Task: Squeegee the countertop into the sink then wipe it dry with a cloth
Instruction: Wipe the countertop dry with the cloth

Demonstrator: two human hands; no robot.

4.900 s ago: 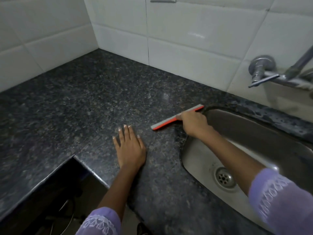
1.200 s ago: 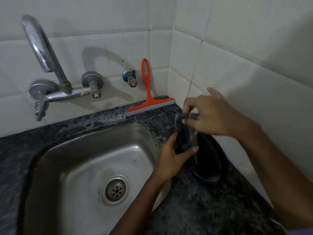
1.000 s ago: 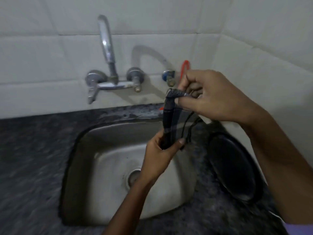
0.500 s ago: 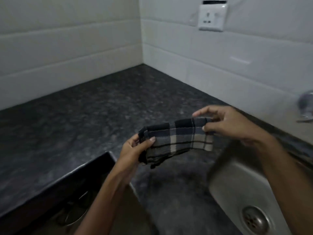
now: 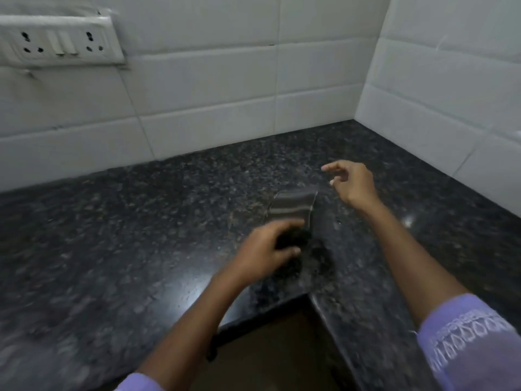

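So the cloth (image 5: 293, 206) is a dark checked one with pale stripes, and it's out over the black speckled countertop (image 5: 127, 235), roughly in the middle of the view, a bit to the right. The left hand (image 5: 267, 253) has its near end: fingers curled over the top, thumb tucked under, so the grip is closed around the bunched dark part of the fabric. The rest of the cloth fans out from that grip toward the far side, away from the person. It's motion-blurred, so I can't tell if the far end is touching the stone or just above it.

The right hand (image 5: 351, 183) is just past the cloth's far right corner, close to it but not touching. Its fingers are spread loose and pointing left, holding nothing.

Both arms come in from the near edge, with lilac sleeves (image 5: 468, 340) pushed up on the forearms. The counter wraps around a corner here, with a cutout at the near side between the arms. White tiled walls (image 5: 225, 94) back it on the far side and on the right, and a white socket plate (image 5: 59, 42) sits on the far wall at the upper left.
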